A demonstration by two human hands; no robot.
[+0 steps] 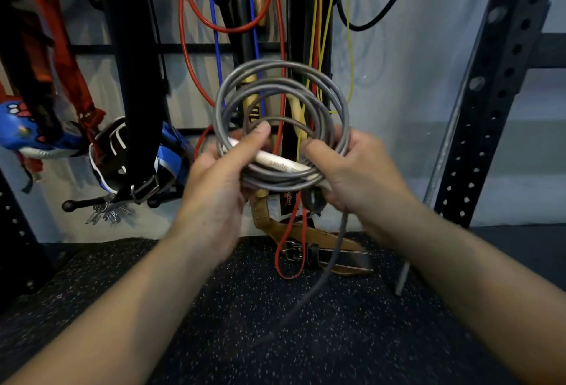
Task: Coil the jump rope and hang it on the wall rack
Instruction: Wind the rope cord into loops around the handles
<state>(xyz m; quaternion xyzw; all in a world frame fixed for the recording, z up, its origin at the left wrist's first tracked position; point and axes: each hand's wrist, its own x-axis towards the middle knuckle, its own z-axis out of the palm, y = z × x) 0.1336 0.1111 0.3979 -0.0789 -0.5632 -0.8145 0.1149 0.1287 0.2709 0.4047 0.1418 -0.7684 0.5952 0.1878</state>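
The grey jump rope (pixel 245 83) is wound into several loops that stand upright in front of me. My left hand (pixel 219 179) grips the bottom of the coil together with its white handle (pixel 277 164), thumb hooked through the loops. My right hand (pixel 355 170) pinches the coil's right side. A loose grey tail (pixel 332 257) drops from under my right hand toward the floor. The wall rack (pixel 190 48), a black bar frame on the pale wall, is right behind the coil.
Red, blue, yellow and black ropes (pixel 190 57) hang on the rack, with wooden handles among them. Straps, belts and a blue item (pixel 18 127) hang at left. A brown leather belt (pixel 324 243) lies on the speckled floor. A perforated black steel upright (pixel 496 90) stands at right.
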